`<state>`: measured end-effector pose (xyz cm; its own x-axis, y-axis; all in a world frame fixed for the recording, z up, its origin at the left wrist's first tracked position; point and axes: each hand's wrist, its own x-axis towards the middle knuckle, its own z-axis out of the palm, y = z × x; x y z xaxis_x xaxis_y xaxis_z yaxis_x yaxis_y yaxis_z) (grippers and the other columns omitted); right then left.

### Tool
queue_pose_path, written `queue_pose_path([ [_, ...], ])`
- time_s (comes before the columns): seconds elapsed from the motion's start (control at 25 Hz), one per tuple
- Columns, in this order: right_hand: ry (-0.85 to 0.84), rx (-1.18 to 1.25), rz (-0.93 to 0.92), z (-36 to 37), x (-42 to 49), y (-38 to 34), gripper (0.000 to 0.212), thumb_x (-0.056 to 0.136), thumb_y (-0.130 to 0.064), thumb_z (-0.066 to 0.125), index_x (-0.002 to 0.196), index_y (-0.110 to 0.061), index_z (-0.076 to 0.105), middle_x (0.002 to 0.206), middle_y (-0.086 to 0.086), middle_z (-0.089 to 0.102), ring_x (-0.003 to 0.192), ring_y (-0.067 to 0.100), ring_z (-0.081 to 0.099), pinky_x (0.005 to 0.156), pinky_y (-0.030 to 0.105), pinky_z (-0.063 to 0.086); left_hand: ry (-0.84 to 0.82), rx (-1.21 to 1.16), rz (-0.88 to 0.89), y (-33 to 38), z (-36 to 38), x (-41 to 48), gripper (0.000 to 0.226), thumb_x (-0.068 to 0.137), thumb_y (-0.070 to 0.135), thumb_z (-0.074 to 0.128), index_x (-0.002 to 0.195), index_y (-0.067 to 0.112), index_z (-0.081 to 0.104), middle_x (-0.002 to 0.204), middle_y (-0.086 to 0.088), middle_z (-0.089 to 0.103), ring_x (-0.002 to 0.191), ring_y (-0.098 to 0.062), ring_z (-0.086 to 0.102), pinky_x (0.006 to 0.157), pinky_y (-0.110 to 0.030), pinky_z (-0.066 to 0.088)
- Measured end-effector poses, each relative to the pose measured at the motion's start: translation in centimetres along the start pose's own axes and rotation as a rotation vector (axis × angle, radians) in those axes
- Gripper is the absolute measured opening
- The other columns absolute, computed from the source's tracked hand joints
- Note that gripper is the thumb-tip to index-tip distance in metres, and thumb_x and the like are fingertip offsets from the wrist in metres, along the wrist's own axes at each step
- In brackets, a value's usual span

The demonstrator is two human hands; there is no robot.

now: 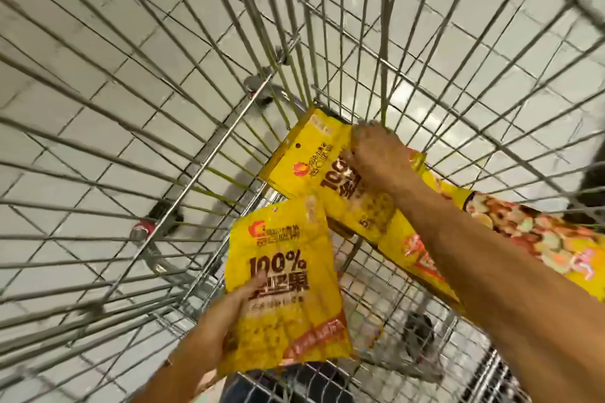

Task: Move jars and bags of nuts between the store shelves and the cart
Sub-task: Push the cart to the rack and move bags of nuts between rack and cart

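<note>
Looking down into the wire cart (137,114), tile floor (82,20) showed through the mesh. Left hand (229,314) gripped a yellow bag (284,288) of nuts near the middle, thumb on the front, held up inside the basket. Farther right, the right hand (376,157) was clenched on a second bag (314,160) lying at the cart's far end, with a bigger printed bag (530,232) under the forearm.
</note>
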<state>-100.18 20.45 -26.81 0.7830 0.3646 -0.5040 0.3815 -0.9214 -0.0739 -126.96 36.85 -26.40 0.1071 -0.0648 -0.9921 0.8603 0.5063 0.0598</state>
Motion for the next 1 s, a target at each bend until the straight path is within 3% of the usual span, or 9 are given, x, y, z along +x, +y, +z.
queue_pose_path([
  [0.08, -0.069, -0.111, 0.022, 2.4, -0.3, 0.4, 0.068, 0.098, -0.049, 0.027, 0.149, -0.007, 0.008, 0.159, 0.011, 0.004, 0.146, 0.028, 0.006, 0.117, 0.045, 0.007, -0.034, -0.009, 0.002, 1.0, -0.6, 0.0, 0.068, 0.051, 0.048, 0.081, 0.106, 0.009, 0.070, 0.098, -0.022, 0.071, 0.081, -0.035, 0.071, 0.080, -0.050, 0.055],
  [0.16, -0.069, 0.015, 0.087, 4.5, -2.2, 0.5, 0.077, 0.095, -0.057, 0.026, 0.150, -0.009, 0.001, 0.159, 0.010, -0.003, 0.146, 0.031, 0.006, 0.117, 0.047, 0.008, -0.036, -0.016, 0.030, 1.8, -0.8, -0.2, 0.065, 0.055, 0.047, 0.078, 0.107, 0.010, 0.070, 0.098, -0.021, 0.072, 0.079, -0.033, 0.071, 0.077, -0.047, 0.056],
  [0.36, -0.034, 0.022, 0.238, 6.0, -7.7, 0.6, 0.114, 0.068, -0.071, 0.062, 0.143, 0.001, 0.016, 0.143, 0.022, 0.036, 0.128, 0.038, 0.037, 0.105, 0.044, 0.030, 0.029, 0.098, 0.040, 3.2, -1.0, -1.6, 0.068, 0.052, 0.048, 0.077, 0.108, 0.010, 0.070, 0.100, -0.020, 0.072, 0.089, -0.033, 0.069, 0.088, -0.053, 0.052],
  [0.48, 0.014, 0.117, 0.270, 5.9, -10.6, -0.3, 0.086, 0.067, -0.068, 0.066, 0.119, -0.002, 0.046, 0.116, 0.019, 0.059, 0.110, 0.037, 0.053, 0.090, 0.044, 0.040, 0.014, 0.158, 0.074, 4.0, -1.3, -3.3, 0.073, 0.050, 0.049, 0.078, 0.112, 0.013, 0.068, 0.102, -0.018, 0.072, 0.091, -0.033, 0.069, 0.088, -0.052, 0.052],
  [0.56, 0.099, 0.420, 0.322, 3.6, -11.9, -0.5, 0.069, 0.069, -0.066, 0.065, 0.105, -0.008, 0.057, 0.104, 0.015, 0.065, 0.099, 0.033, 0.059, 0.082, 0.042, 0.045, 0.011, 0.187, 0.118, 5.2, -1.6, -4.9, 0.074, 0.047, 0.048, 0.078, 0.113, 0.014, 0.068, 0.101, -0.017, 0.072, 0.087, -0.032, 0.071, 0.082, -0.048, 0.055],
  [0.64, 0.162, 0.840, 0.411, 0.0, -13.2, -0.4, 0.055, 0.073, -0.055, 0.070, 0.106, -0.013, 0.063, 0.096, 0.003, 0.068, 0.091, 0.018, 0.063, 0.077, 0.030, 0.049, -0.042, 0.217, 0.139, 6.9, -0.9, -7.5, 0.069, 0.049, 0.049, 0.076, 0.110, 0.016, 0.068, 0.099, -0.016, 0.073, 0.085, -0.030, 0.071, 0.074, -0.045, 0.058],
  [0.76, 0.316, 1.338, 0.475, -5.7, -17.3, 0.1, 0.029, 0.075, -0.025, 0.076, 0.100, -0.017, 0.063, 0.081, -0.012, 0.064, 0.060, -0.013, 0.061, 0.054, 0.007, 0.047, -0.050, 0.310, 0.330, 10.0, 1.7, -12.5, 0.059, 0.050, 0.047, 0.074, 0.102, 0.019, 0.069, 0.085, -0.009, 0.075, 0.072, -0.023, 0.072, 0.062, -0.037, 0.058],
  [0.84, 0.431, 1.423, 0.517, -9.3, -21.2, 0.8, 0.020, 0.076, -0.017, 0.076, 0.089, -0.021, 0.062, 0.078, -0.012, 0.065, 0.055, -0.014, 0.060, 0.050, 0.006, 0.047, -0.072, 0.376, 0.463, 12.3, 4.3, -16.6, 0.054, 0.053, 0.045, 0.075, 0.101, 0.021, 0.068, 0.092, -0.005, 0.075, 0.075, -0.021, 0.072, 0.067, -0.037, 0.058],
  [1.0, 0.660, 1.456, 0.628, -15.5, -32.0, 2.3, 0.022, 0.075, -0.024, 0.076, 0.090, -0.023, 0.060, 0.079, -0.012, 0.066, 0.057, -0.015, 0.060, 0.054, 0.005, 0.045, -0.164, 0.473, 0.724, 14.3, 9.7, -25.2, 0.027, 0.083, 0.030, 0.067, 0.106, 0.018, 0.062, 0.074, 0.006, 0.074, 0.055, -0.008, 0.069, 0.042, -0.023, 0.051],
])
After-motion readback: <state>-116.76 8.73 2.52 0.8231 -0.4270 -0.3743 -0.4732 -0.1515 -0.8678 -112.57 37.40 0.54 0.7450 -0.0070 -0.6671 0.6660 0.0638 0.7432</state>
